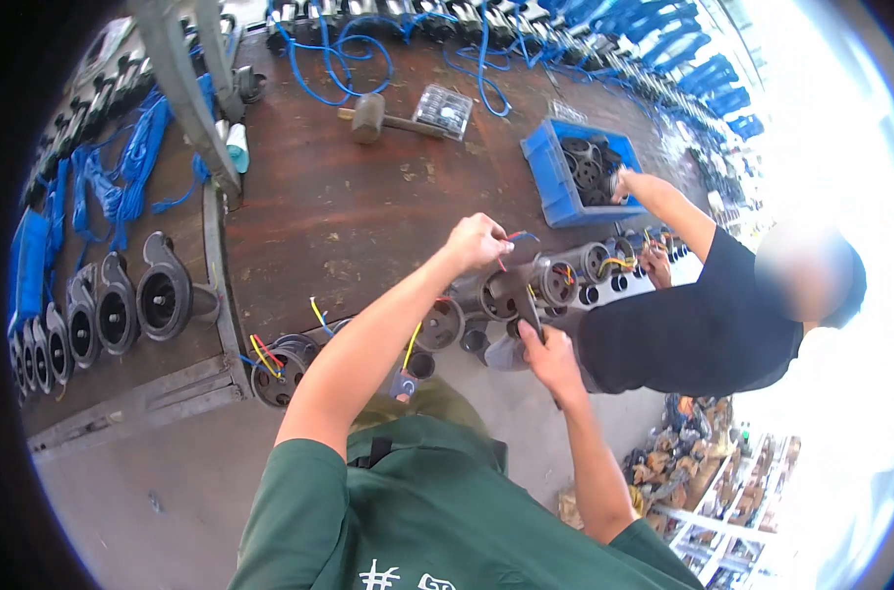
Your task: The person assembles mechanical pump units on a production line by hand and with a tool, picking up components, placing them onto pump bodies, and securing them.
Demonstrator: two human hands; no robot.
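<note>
Above the row of motor housings, my left hand (pixel 478 242) is closed in a pinch on thin red and blue wires (pixel 521 237). My right hand (pixel 553 360) grips a dark, flat hand tool (pixel 529 309) whose exact kind I cannot make out. That tool points up toward a round grey motor housing (pixel 498 295) at the table edge. Just left of it sits another housing (pixel 439 324) with holes in its end. Nearer my left elbow, a housing (pixel 276 382) has red, yellow and blue wires sticking out.
To the right, a co-worker (pixel 683 339) reaches into a blue crate (pixel 548 182) of dark round parts. A mallet (pixel 368 118) and a small clear box (pixel 443 111) lie on the brown table (pixel 309 226). Pump casings (pixel 165 295) line the left side; blue cables (pixel 334 64) lie at the back.
</note>
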